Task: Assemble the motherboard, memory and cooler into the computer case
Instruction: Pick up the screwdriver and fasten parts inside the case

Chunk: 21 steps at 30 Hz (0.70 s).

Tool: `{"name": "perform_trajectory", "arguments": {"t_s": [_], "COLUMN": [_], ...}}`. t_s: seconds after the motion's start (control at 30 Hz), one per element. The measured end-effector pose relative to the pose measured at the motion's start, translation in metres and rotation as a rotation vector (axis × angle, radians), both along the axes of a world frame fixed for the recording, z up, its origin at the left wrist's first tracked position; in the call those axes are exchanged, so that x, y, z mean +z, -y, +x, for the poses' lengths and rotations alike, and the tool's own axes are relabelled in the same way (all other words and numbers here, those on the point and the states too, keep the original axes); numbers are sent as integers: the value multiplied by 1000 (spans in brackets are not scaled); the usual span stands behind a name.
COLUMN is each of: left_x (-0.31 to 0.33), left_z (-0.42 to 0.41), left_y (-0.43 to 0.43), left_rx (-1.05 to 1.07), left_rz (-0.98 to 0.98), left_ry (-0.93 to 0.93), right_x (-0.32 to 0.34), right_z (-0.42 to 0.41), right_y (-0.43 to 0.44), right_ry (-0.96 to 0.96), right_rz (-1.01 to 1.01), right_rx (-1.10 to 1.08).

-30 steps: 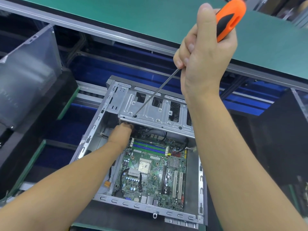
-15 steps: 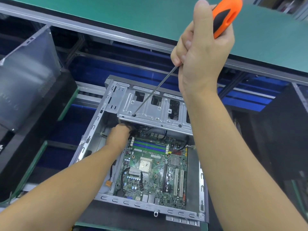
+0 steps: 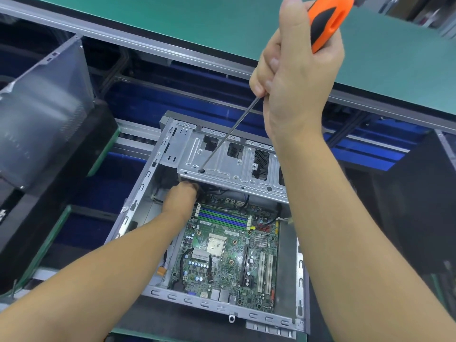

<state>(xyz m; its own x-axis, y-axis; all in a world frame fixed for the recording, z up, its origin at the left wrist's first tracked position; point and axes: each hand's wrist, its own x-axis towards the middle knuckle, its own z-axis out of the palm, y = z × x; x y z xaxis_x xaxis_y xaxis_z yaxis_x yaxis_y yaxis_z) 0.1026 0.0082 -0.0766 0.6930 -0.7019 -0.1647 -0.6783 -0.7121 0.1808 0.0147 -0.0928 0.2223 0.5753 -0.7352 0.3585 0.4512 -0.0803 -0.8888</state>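
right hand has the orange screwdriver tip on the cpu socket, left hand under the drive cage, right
No: in the head view the screwdriver tip sits at a hole in the metal drive cage, not the CPU socket. The right hand holds it; the left hand reaches under the cage.

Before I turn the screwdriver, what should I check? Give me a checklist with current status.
1. Grip: right hand wraps the screwdriver handle: ok.
2. Tip sits at a hole in the cage: ok.
3. Screw under the tip: cannot tell.
4. The left hand reaches under the cage; fingers clear of the tip: cannot tell, they are hidden.
5. The motherboard lies flat inside the case: ok.
6. Cooler on the socket: not ok, socket bare.
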Motion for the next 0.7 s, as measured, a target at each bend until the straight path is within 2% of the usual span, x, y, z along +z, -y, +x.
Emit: {"name": "perform_trajectory", "arguments": {"t_s": [0.27, 0.5, 0.7], "left_x": [1, -4, -2], "left_z": [4, 5, 5], "left_y": [4, 4, 3], "left_rx": [19, 11, -45], "left_rz": [-7, -40, -7], "left_ry": [-68, -84, -43], "right_x": [4, -4, -29], "right_z": [14, 19, 29], "right_y": [-2, -5, -13], "right_ry": [69, 24, -119], "right_rz": [-106, -117, -127], "right_rx": [23, 70, 77]}}
